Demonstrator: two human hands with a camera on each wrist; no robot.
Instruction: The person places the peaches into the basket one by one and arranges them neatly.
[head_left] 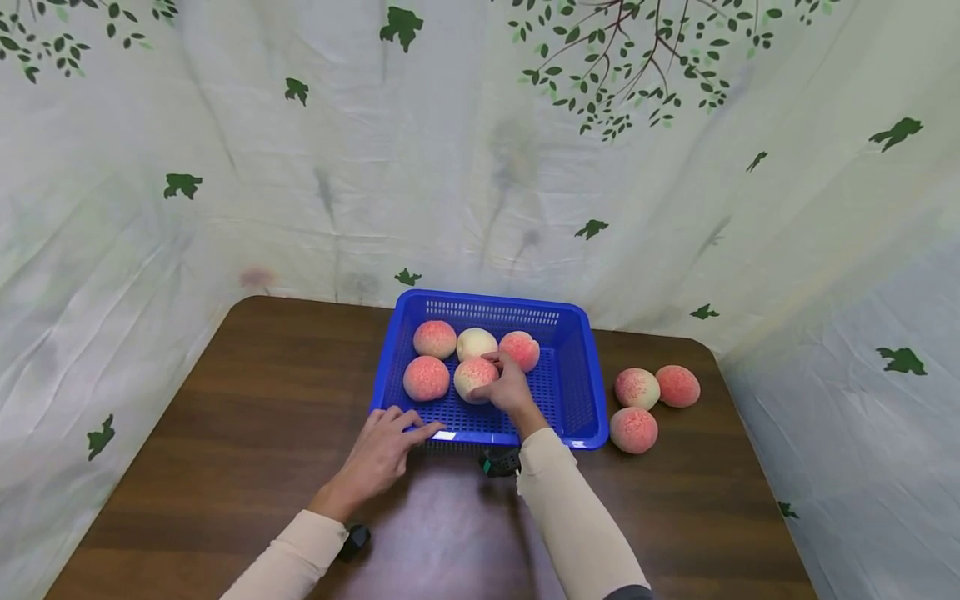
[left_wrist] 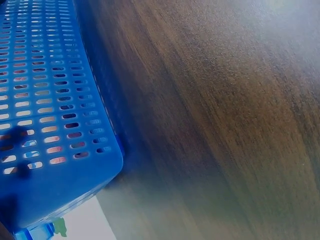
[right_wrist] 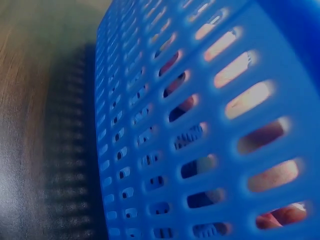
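In the head view, a blue perforated plastic basket (head_left: 491,437) holds several peaches. My right hand (head_left: 512,387) reaches over its front rim and grips a pale pink peach (head_left: 472,377) in the front row, thumb on the near side and fingers on the far side. A redder peach (head_left: 522,348) sits just beyond those fingers. My left hand (head_left: 384,446) rests on the rim at the front left corner, its fingers lying over the edge. In both wrist views the basket's slotted wall (left_wrist: 45,100) fills much of the picture, and the right hand's hold is hidden there.
To the right of the basket, three peaches (head_left: 634,430) lie close together on the brown wooden table (head_left: 225,433). More peaches (head_left: 427,378) fill the basket's left side. A pale curtain (head_left: 450,167) with leaf prints hangs behind the table.
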